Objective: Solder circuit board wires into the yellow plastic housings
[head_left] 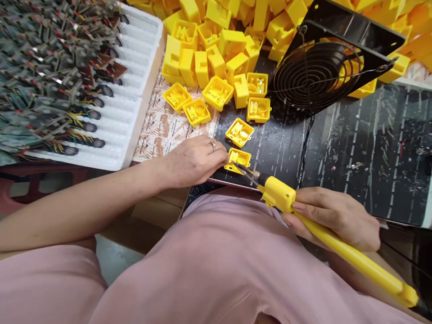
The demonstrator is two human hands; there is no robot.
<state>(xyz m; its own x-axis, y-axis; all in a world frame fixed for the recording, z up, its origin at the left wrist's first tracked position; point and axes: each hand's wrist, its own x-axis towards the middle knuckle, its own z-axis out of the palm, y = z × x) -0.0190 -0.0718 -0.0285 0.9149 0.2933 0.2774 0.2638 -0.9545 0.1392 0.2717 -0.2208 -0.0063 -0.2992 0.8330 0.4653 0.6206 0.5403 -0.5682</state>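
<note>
My right hand [334, 216] is wrapped around a yellow soldering gun [278, 193] with a long handle. Its dark tip and a thin metal tube beside it reach into a small open yellow plastic case [242, 156] at the mat's near edge. My left hand [199, 159], with a ring on one finger, pinches the left side of that case. The fingertips hide whether a small part is also between them. Just beyond lies another open yellow case [240, 132], with a round grille inside.
More yellow cases [218, 92] are piled at the back. A black fan [310, 76] with a wire guard stands at back right on the black mat [367, 148]. At left, a white foam tray [140, 67] carries many circuit boards [50, 76] with wires.
</note>
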